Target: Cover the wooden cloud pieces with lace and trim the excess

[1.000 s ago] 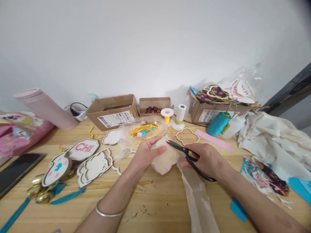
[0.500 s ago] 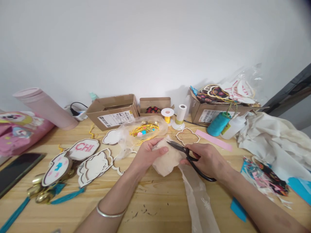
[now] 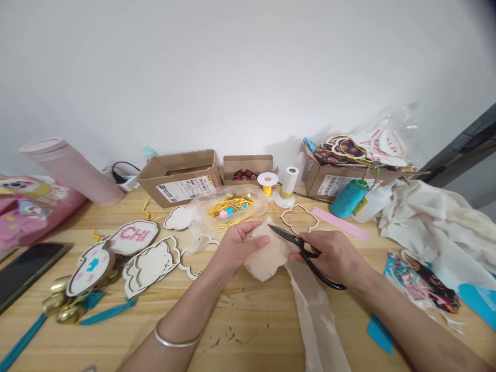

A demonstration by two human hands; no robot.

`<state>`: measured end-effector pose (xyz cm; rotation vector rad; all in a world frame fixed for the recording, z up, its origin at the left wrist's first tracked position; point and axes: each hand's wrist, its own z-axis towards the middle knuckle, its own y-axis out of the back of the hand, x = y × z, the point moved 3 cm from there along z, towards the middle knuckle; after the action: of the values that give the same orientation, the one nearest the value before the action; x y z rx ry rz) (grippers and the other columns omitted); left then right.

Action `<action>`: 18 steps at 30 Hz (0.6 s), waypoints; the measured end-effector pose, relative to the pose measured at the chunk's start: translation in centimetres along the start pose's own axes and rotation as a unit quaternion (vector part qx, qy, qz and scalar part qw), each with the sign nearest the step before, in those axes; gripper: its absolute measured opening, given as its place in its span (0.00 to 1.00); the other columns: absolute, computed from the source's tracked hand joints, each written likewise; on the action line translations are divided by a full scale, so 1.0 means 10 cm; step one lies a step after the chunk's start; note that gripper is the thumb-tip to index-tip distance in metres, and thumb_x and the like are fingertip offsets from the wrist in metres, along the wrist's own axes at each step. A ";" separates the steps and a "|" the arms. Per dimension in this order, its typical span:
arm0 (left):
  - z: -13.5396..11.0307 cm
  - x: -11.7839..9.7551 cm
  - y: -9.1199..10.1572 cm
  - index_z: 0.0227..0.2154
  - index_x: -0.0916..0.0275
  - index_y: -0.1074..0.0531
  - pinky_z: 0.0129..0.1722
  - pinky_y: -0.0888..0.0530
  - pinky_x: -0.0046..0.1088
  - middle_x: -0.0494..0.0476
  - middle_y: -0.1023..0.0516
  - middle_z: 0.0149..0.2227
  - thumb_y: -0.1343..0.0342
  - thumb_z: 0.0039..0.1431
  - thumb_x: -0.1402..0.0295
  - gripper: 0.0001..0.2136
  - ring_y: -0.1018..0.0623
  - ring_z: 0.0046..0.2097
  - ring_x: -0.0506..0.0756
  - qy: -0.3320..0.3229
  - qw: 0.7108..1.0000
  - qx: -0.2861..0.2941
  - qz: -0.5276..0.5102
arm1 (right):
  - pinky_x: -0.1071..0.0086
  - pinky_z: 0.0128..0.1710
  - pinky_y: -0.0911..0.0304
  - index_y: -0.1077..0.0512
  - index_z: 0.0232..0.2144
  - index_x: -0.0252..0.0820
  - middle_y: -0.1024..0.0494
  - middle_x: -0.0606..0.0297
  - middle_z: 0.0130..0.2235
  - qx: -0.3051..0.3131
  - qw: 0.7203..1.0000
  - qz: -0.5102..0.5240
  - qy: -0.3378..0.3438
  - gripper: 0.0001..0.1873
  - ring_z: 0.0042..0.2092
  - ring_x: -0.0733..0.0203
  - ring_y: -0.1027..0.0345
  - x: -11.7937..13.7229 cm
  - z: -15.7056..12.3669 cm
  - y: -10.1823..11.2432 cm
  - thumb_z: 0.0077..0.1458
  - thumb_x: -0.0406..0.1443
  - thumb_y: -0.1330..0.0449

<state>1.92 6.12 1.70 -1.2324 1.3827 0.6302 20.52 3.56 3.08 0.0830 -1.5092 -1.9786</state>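
Note:
My left hand (image 3: 237, 245) is closed on a cream, fabric-covered shape (image 3: 267, 256) held just above the wooden table (image 3: 248, 320). My right hand (image 3: 333, 256) grips black scissors (image 3: 300, 247) by the handles. Their blades point left and lie against the upper edge of the cream piece. A long strip of sheer white fabric (image 3: 320, 320) trails from the piece toward the near edge of the table.
Wooden cloud cut-outs (image 3: 149, 263), one lettered "CHI" (image 3: 132, 235), and teal tassels (image 3: 89, 310) lie at left with a phone (image 3: 23, 271). Cardboard boxes (image 3: 178, 175), thread spools (image 3: 267, 182), a teal cone (image 3: 346, 197) and a clear bag of yellow cord (image 3: 230, 205) stand behind. Crumpled white cloth (image 3: 434, 222) lies right.
The scissors and my right hand have shifted slightly right and down along the edge of the cream piece. My left hand has turned the piece a little.

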 end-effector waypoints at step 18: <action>0.01 0.00 0.00 0.40 0.63 0.27 0.29 0.31 0.25 0.58 0.22 0.35 0.37 0.40 0.65 0.20 0.25 0.31 0.53 0.015 1.000 0.009 0.009 | 0.74 0.21 0.53 0.39 0.19 0.41 0.38 0.70 0.19 0.057 0.996 0.046 -0.044 0.17 0.21 0.68 0.49 0.04 0.05 0.04 0.46 0.47 0.44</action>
<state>1.99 6.20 1.65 -1.2219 1.4225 0.6130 20.20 3.71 3.72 -0.0246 -1.6522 -1.8442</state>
